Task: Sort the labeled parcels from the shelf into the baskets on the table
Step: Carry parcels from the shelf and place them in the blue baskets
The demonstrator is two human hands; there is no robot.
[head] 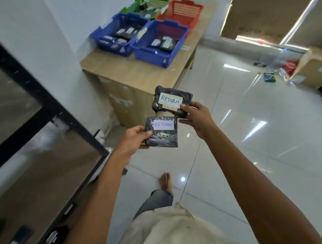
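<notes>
I see both hands held out in front of me over the tiled floor [252, 134], each gripping one black wrapped parcel. The left hand [136, 136] pinches the left parcel [162, 139] by its left edge, thumb on top and fingers curled beneath. That parcel is flat and squarish. It has a white label reading RETURN in blue, with a small tag under it that is too small to read.

The right hand [196, 119] holds the right parcel [171, 94] at its lower right corner, thumb pressed on the face and fingers underneath. This one looks thicker and carries a white label reading RETURN in dark ink. The right parcel sits just above the left one in my view, their edges close, and I cannot tell whether they touch.

Ahead stands the wooden table [134, 76] against the white wall, well apart from the hands. Four baskets sit on it in two rows: the left blue basket [101, 41] and the right blue basket [148, 56] nearer me, the green basket [129, 7] and the red basket [196, 12] behind them. Dark parcels with pale labels lie in both blue ones and in the green.

The black-framed shelf [40, 103] runs along my left, with a few labelled packets [54, 238] on a low tier. A cardboard box [311, 69] stands on the floor at far right.
</notes>
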